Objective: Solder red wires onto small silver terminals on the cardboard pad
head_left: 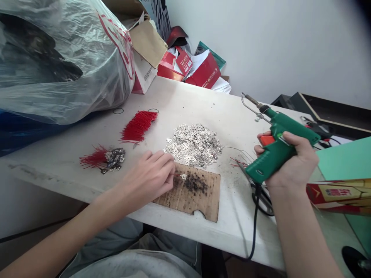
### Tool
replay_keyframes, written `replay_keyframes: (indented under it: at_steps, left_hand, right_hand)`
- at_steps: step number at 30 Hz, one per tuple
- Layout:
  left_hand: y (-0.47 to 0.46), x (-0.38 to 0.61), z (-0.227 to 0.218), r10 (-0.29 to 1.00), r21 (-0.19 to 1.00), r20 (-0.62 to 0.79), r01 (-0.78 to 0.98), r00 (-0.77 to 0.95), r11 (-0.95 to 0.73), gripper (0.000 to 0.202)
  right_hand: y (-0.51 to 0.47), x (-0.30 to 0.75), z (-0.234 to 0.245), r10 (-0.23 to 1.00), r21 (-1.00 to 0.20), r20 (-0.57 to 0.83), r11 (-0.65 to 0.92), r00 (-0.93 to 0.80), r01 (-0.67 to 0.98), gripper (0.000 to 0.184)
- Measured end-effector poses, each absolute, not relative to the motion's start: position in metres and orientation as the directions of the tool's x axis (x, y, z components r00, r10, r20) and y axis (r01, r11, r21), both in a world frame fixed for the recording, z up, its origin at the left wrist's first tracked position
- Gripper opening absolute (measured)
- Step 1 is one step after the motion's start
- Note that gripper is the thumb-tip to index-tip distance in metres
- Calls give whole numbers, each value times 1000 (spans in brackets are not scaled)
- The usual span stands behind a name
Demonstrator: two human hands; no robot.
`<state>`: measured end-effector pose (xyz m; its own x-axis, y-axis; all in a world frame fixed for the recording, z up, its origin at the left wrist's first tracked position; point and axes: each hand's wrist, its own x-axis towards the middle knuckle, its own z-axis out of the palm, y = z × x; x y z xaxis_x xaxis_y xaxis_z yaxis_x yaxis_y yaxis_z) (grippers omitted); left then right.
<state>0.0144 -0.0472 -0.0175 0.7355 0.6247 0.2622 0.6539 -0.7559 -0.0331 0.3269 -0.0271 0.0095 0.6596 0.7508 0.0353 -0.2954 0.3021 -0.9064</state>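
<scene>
I'm on the head camera, and here we go: the left hand [156,172] is down on a scorched sheet of brown corrugated cardboard [213,197] at the near edge of the white worktop [179,104], fingers together, pinched on a thin red wire [177,175]. Its exact grip is hidden from me behind the knuckles. At the wire's end, just off those fingers, sits a small silver metal tab [183,177], over the cardboard and beside a patch of dark specks [195,184]. Whether wire and tab are joined, I can't tell.

Over to the right hand [295,166]: clamped round the handle of a green plastic soldering gun [298,125] with an orange trigger [266,140], lifted above the worktop. Whether the trigger is pressed, I can't see.

The relation that counts, in my judgement, is tab to metal tip [249,99]. From the right hand, the tab lies left and lower, well apart; the left hand is far nearer, right at it.

Now the axes: the wire runs left to right across my body, tab end pointing right, toward the gun's side. The gun's barrel runs leftward and away from me, its tip aimed out past the tab rather than down at it.
</scene>
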Motion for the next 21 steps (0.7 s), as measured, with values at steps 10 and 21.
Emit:
replay_keyframes:
  at_steps: [10,21]
  left_hand:
    - [-46,11,-32,672,171,379,666,636,-726,11]
    - [-47,8,-35,740,359,370,649,561,-671,12]
  right_hand:
    - [-28,326,10,747,-919,13,271,664,-287,16]
    - [-26,326,9,750,-926,25,267,661,-268,19]
